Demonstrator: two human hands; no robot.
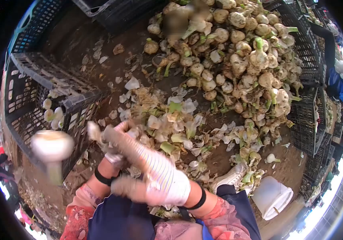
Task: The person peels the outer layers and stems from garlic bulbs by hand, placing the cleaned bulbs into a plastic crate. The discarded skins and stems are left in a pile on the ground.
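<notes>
My right hand (159, 172), in a striped white glove with dirty fingers, reaches left across my lap, fingers stretched out and thumb apart, nothing held. Behind it is my gloved left hand (115, 158), mostly covered and smeared by motion, so its grip does not show. A blurred pale tip (94, 131) shows near the fingers; I cannot make out what it is. To the left, a white onion-like bulb (52, 145) with a short pale green stem hangs blurred in the air, apart from both hands. Papery peelings (175, 120) lie beyond my hands.
Unpeeled, soil-covered bulbs (239, 60) form a large heap ahead and right. A black crate (31, 120) at left holds several clean bulbs (53, 115). More black crates (305, 120) line the right side. A white bucket (271, 196) stands tilted beside my shoe (229, 176).
</notes>
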